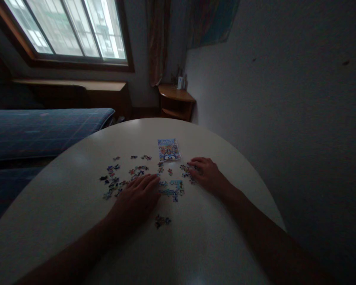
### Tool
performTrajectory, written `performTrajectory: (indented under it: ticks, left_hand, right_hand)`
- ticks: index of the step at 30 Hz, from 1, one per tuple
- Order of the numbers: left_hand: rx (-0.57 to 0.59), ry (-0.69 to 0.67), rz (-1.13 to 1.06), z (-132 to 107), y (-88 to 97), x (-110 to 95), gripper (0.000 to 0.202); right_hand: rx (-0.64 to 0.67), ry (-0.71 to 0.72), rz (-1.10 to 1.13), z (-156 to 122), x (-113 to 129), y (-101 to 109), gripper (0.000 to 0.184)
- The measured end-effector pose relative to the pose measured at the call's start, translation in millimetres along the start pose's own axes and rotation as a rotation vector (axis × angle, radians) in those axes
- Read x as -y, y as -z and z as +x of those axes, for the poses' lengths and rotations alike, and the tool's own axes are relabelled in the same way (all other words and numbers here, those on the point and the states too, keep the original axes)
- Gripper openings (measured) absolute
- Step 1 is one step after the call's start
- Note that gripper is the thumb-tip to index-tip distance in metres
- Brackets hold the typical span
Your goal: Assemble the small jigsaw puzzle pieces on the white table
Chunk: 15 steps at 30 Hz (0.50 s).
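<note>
White table (201, 245) — one leaflet (169, 150); left hand (139, 194), right hand (207, 173) at puzzle pieces (175, 192) — both grips unclear.

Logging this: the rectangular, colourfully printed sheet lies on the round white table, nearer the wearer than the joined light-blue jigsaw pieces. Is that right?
Not quite: the head view shows the rectangular, colourfully printed sheet on the round white table lying farther from the wearer than the joined light-blue jigsaw pieces, not nearer.
</note>
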<state>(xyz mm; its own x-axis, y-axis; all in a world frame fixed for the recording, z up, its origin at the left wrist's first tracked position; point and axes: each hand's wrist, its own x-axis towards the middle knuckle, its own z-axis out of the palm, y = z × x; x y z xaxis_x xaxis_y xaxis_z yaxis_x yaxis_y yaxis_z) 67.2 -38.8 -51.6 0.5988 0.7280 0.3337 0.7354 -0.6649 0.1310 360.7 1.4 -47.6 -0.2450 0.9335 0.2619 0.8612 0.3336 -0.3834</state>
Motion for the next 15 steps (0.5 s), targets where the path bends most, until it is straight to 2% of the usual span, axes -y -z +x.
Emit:
performTrajectory:
  ticks: [7, 15]
  left_hand:
    - [-0.003, 0.043, -0.006, 0.7, -0.5, 1.9, 0.035]
    - [0.005, 0.000, -0.063, 1.0, -4.2, 3.5, 0.037]
  right_hand:
    - [-0.024, -0.044, -0.033, 0.1, -6.8, 0.3, 0.030]
    - [-0.049, -0.042, -0.045, 0.5, -6.6, 2.3, 0.027]
